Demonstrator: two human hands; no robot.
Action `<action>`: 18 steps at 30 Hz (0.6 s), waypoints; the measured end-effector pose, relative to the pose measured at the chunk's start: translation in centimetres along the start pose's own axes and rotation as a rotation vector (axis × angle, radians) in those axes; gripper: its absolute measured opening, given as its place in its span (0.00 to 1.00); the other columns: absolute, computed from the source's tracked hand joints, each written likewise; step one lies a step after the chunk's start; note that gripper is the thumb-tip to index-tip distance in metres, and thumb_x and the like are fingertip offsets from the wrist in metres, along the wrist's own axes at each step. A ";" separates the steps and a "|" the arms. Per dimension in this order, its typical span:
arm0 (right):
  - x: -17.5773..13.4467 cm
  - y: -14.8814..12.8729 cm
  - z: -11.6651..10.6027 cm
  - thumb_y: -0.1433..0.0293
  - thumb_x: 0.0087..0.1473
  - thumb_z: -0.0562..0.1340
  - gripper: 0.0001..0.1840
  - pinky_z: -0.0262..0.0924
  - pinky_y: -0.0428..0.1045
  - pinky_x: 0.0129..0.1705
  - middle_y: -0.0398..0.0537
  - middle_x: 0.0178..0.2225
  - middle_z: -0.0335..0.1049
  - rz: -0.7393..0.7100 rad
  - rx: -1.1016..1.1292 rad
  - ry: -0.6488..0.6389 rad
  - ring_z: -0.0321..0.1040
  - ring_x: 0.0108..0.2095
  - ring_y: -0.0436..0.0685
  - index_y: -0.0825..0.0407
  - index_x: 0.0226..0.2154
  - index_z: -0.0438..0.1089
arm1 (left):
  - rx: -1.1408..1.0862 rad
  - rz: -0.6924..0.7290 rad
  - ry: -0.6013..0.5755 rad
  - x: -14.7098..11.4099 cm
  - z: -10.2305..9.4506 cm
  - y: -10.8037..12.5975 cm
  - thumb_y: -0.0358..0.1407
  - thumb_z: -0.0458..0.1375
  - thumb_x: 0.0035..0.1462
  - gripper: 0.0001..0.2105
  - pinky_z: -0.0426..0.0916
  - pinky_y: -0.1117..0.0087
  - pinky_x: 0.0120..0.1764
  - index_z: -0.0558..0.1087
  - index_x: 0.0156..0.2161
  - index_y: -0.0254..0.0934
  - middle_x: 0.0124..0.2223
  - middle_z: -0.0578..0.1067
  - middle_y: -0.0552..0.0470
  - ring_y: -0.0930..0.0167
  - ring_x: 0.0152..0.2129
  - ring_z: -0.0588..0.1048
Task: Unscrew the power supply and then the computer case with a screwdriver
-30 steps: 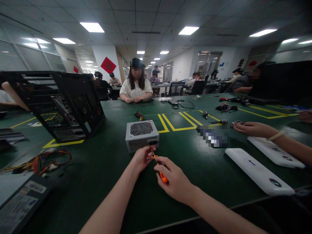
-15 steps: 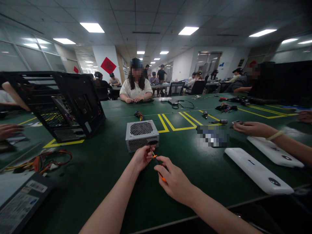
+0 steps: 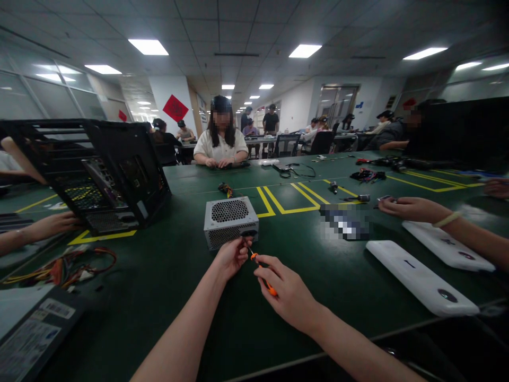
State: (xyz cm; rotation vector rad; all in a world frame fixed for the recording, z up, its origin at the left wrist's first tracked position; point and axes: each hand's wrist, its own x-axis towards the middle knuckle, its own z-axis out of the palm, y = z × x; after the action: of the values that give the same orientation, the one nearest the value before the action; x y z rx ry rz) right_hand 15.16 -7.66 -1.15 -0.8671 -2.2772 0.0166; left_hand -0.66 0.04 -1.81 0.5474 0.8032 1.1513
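A silver power supply unit (image 3: 231, 211) with a honeycomb-vented top sits on the green table before me. My left hand (image 3: 234, 258) is closed, fingertips pinched at its near right corner, just below a small black part (image 3: 248, 233) on the near face. Whether the fingers grip that part, the screwdriver's tip or something smaller is hidden. In my right hand (image 3: 287, 292) is a screwdriver (image 3: 271, 288) with an orange and black handle. Its thin shaft slants up and left to my left fingertips, and the tip itself cannot be made out.
At left stand an open black computer case (image 3: 127, 175), bundled cables (image 3: 59, 268) and a second power supply (image 3: 35, 329). White devices (image 3: 417, 276) lie at right, by a co-worker's hand (image 3: 413, 208) holding a small object. Another co-worker's hand (image 3: 55, 225) reaches beside the case. Someone sits opposite.
My right hand has shifted very slightly, with a bit more orange of the handle showing. At the left, the co-worker's hand has moved in toward the computer case. The power supply stays put.
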 end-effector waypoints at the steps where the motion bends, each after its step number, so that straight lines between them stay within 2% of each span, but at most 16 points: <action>1: 0.0 0.0 -0.1 0.77 0.50 0.52 0.11 0.61 0.50 0.40 0.52 0.44 0.59 -0.008 -0.002 0.018 0.63 0.40 0.53 0.52 0.38 0.61 | -0.002 0.001 0.003 0.0 0.0 0.0 0.28 0.45 0.54 0.08 0.46 0.84 0.12 0.65 0.33 0.26 0.25 0.65 0.51 0.85 0.12 0.55; 5: -0.1 0.1 -0.6 0.77 0.48 0.53 0.09 0.61 0.49 0.39 0.52 0.40 0.62 -0.020 0.037 0.133 0.63 0.38 0.53 0.53 0.35 0.62 | -0.015 -0.017 -0.012 0.0 0.0 0.1 0.28 0.45 0.54 0.08 0.46 0.84 0.12 0.65 0.33 0.25 0.25 0.65 0.51 0.85 0.12 0.54; 10: -0.2 0.5 -1.3 0.77 0.47 0.53 0.09 0.60 0.49 0.40 0.50 0.38 0.62 0.037 0.076 0.250 0.63 0.38 0.52 0.53 0.34 0.62 | -0.004 -0.050 -0.007 0.0 0.0 0.2 0.27 0.46 0.54 0.07 0.47 0.83 0.12 0.65 0.34 0.25 0.27 0.68 0.47 0.85 0.12 0.54; 18: -0.2 0.9 -1.2 0.77 0.48 0.52 0.08 0.60 0.50 0.41 0.51 0.38 0.61 0.096 0.064 0.240 0.62 0.39 0.53 0.52 0.34 0.62 | 0.065 -0.013 -0.070 -0.4 0.1 0.1 0.23 0.51 0.48 0.09 0.49 0.83 0.13 0.67 0.37 0.25 0.39 0.70 0.39 0.86 0.13 0.55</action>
State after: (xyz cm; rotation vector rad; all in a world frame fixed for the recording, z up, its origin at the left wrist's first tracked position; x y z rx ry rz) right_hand 16.52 -7.36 -0.52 -0.8945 -2.0007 0.0272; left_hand -0.73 -0.25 -1.57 0.6319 0.7853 1.0909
